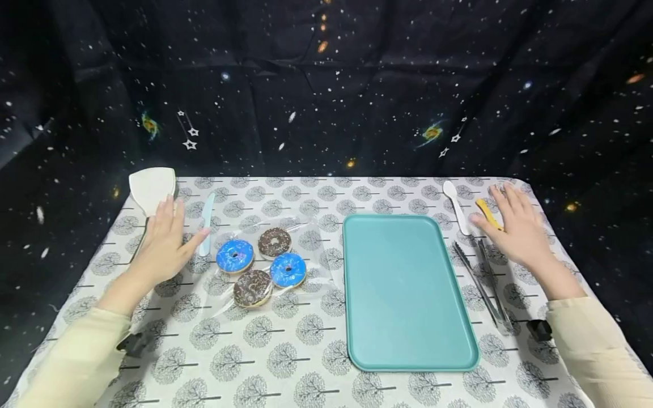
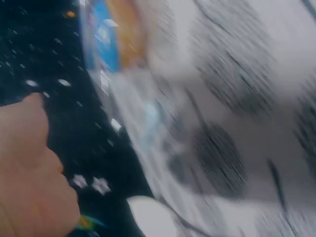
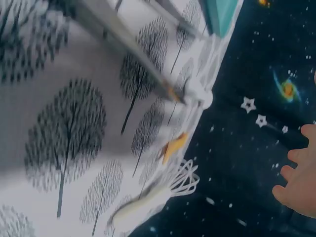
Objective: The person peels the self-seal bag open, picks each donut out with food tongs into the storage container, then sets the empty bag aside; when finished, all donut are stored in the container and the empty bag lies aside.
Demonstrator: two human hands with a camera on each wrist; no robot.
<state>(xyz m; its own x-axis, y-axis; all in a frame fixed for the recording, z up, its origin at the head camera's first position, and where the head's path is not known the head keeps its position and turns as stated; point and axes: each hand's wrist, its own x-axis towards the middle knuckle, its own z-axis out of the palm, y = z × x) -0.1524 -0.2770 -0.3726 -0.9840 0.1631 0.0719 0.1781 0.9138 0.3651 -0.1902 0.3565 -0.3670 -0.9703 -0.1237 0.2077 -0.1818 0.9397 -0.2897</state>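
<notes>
My left hand (image 1: 164,243) is held over the left side of the table with its fingers straight and thumb spread. Beneath it lies a white spatula (image 1: 153,187), its handle partly hidden by the hand. A pale blue plastic knife (image 1: 206,226) lies just beyond the thumb tip. My right hand (image 1: 522,232), fingers spread, hovers over the far right side. It overlaps a yellow-handled utensil (image 1: 488,214) and mostly hides a whisk (image 3: 183,178) in the head view. Metal tongs (image 1: 482,283) lie beside this hand, with a white spoon (image 1: 456,207) farther left.
Several doughnuts, blue-iced (image 1: 288,270) and chocolate-iced (image 1: 274,242), lie in a clear plastic wrapping (image 1: 318,283) left of centre. A teal tray (image 1: 408,294) lies right of centre. The cloth has a tree print, and a dark star-patterned curtain (image 1: 326,102) hangs behind the table.
</notes>
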